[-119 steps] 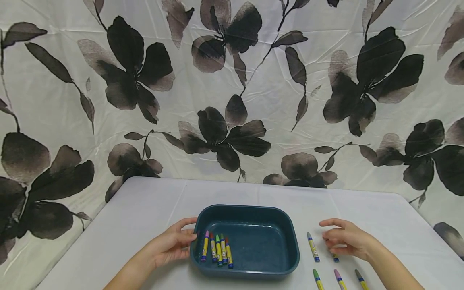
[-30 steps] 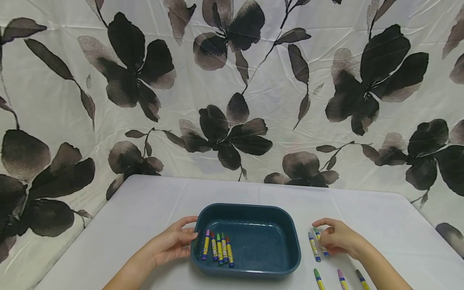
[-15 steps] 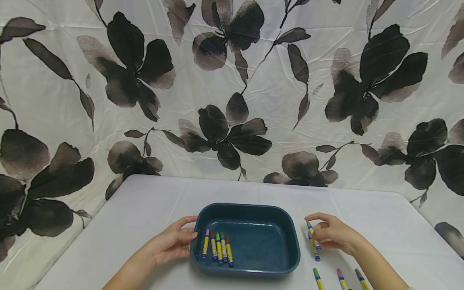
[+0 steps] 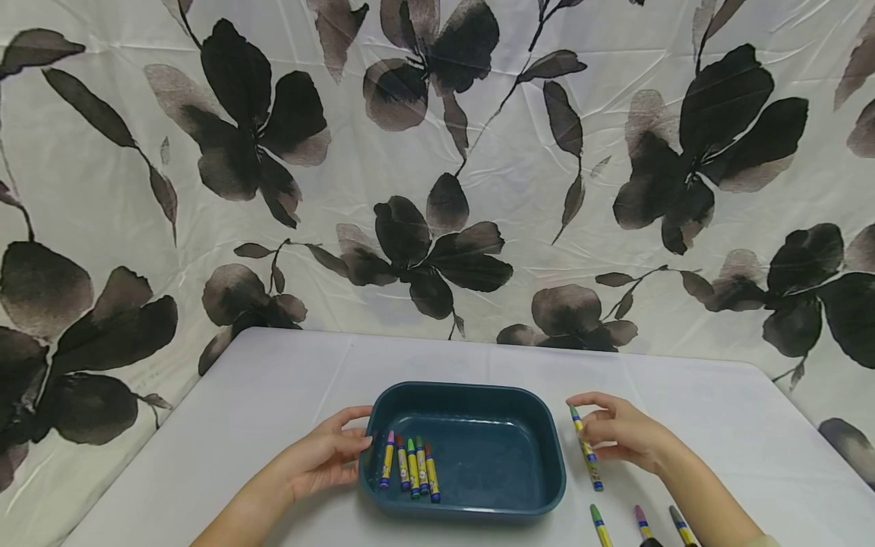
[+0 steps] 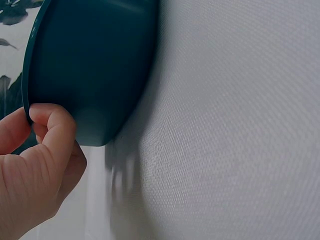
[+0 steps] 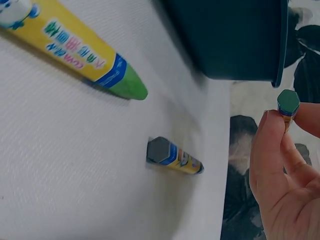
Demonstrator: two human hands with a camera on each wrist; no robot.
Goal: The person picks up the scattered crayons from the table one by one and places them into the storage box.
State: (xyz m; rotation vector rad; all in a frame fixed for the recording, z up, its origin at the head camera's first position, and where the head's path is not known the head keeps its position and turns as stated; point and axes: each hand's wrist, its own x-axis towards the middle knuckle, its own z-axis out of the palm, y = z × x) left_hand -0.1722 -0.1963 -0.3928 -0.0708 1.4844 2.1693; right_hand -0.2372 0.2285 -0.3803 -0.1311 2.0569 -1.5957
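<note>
Clearly, the right hand pinches a green-tipped crayon between thumb and fingers, to the right of the tray. In the head view it overlaps a grey-ended crayon lying on the table. The left hand grips the rim of the blue tray at its left end. Inside, near that end, five crayons lie side by side. Nearer the person, between the tray and the table's right edge, green, pink and dark-tipped crayons make a spaced row. Beyond the table's back edge hangs a floral cloth.
</note>
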